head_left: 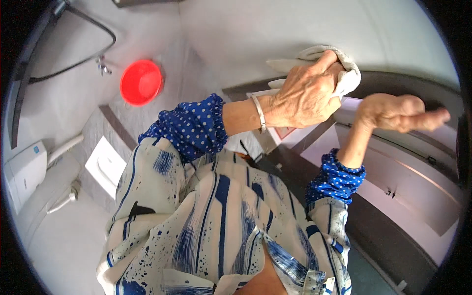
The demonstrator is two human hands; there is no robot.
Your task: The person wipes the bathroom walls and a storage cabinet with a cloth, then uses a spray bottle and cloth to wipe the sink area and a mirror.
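My left hand (309, 93), with a bracelet (259, 114) at its wrist, is curled round a whitish cloth (350, 78). The cloth is bunched against the pale wall (314, 24), just above a dark ledge or frame edge (388, 78). To the right, my right hand (400, 113) is raised in front of the dark frame with its fingers stretched out. Nothing shows in it, and its fingertips are a little blurred. Blue dotted sleeve covers (184, 125) are on both forearms.
A red bucket (141, 82) stands on the grey floor at the left, near a wall tap (102, 66) and a black hose (112, 44). Farther left are a white squat toilet (105, 164) and a cistern (25, 169). Dark-framed pale panels (388, 187) fill the right side.
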